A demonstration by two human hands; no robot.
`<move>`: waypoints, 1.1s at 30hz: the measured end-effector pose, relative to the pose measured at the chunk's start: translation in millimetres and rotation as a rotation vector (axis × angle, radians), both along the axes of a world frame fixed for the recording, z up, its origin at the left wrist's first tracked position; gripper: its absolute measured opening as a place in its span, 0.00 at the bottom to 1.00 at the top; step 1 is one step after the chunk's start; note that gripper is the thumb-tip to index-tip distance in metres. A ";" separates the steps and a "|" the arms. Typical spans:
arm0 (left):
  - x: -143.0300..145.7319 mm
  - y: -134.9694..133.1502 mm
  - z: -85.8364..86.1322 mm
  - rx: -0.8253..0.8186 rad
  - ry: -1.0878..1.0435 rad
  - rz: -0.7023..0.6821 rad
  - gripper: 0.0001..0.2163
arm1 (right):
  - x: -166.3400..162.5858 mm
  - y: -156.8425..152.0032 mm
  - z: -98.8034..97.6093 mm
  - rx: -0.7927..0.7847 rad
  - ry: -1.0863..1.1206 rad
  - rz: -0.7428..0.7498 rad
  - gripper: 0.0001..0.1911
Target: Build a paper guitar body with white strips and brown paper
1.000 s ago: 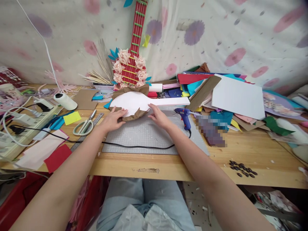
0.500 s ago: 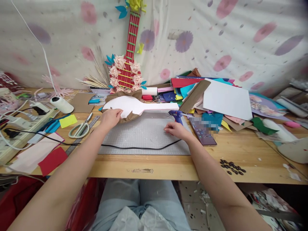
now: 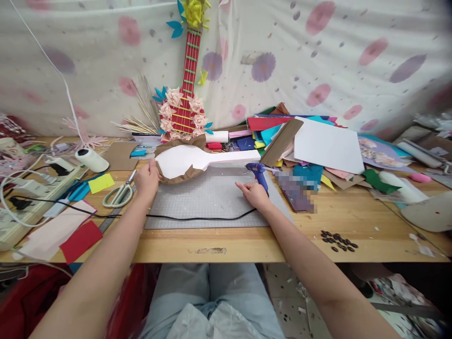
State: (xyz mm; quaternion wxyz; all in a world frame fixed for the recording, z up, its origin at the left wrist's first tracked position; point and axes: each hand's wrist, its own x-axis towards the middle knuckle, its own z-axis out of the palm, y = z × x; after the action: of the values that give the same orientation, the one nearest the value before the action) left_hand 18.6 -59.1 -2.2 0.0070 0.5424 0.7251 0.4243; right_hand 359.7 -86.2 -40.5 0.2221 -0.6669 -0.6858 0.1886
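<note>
A white guitar-shaped cutout (image 3: 180,160) with crumpled brown paper (image 3: 176,180) around its rounded body lies on the grey cutting mat (image 3: 197,202), its neck pointing right. My left hand (image 3: 147,178) is closed on the left end of the body, fingertips at the brown edge. My right hand (image 3: 254,194) rests over the right part of the mat, fingers loosely bent and apart, with nothing seen in them. Just behind it lies a blue glue gun (image 3: 259,175), nozzle to the left. Its black cord (image 3: 197,218) crosses the mat.
A red paper guitar with flowers (image 3: 187,89) leans on the back curtain. Scissors (image 3: 120,194), a thread cone (image 3: 92,160) and a power strip (image 3: 38,202) are at left. To the right are a phone (image 3: 294,193), paper sheets (image 3: 325,143) and several dark oval pieces (image 3: 339,241).
My left hand has shifted left, from the lower body of the cutout to its left end. My right hand has moved slightly, its fingers loosening. The head view has tilted a little.
</note>
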 end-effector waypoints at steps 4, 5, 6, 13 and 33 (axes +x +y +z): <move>-11.1 -1.7 -25.9 0.189 -0.062 0.067 0.12 | -1.8 1.0 -5.4 0.051 -0.096 -0.063 0.30; -12.8 -2.5 -31.2 0.173 -0.071 0.070 0.10 | -2.0 1.5 -6.7 0.060 -0.121 -0.073 0.30; -13.9 -3.5 -35.2 0.134 -0.075 0.069 0.10 | -2.2 1.9 -7.8 0.067 -0.143 -0.082 0.29; -20.0 -0.2 -28.6 -0.122 -0.126 0.084 0.22 | -5.2 2.5 -8.3 0.054 -0.218 -0.111 0.26; -22.2 23.9 -16.4 0.022 0.067 -0.142 0.12 | -7.7 8.2 -5.6 -0.003 -0.356 -0.154 0.24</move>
State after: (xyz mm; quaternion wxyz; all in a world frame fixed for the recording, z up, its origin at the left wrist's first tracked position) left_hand -3.6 -35.2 -18.5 0.0067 0.6064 0.6799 0.4123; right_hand 352.0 -78.0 -46.1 0.1098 -0.7405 -0.6611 0.0513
